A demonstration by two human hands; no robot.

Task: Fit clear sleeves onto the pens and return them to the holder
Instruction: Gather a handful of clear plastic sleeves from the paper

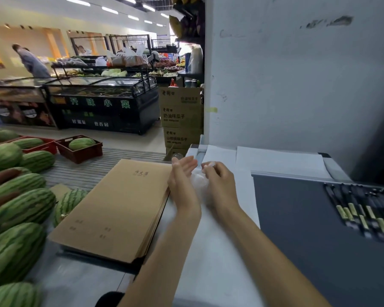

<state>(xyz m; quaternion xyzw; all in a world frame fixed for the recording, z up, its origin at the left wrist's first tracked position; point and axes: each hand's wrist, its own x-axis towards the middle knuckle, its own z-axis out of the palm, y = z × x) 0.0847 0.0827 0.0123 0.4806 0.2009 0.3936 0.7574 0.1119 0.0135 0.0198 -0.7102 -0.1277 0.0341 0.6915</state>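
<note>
Hands close together, the flat left hand is bracing the clear sleeves while the right hand is pinching one, best peeled off singly.

1. The left forearm and right forearm, both bare, reach from the near edge toward the far middle and converge.
2. The left grip stands on edge, palm facing right, with its fingers straight and together.
3. The right grip sits just beside it, back upward. Its fingers are curled and the fingertips pinch clear plastic between the two grips.
</note>
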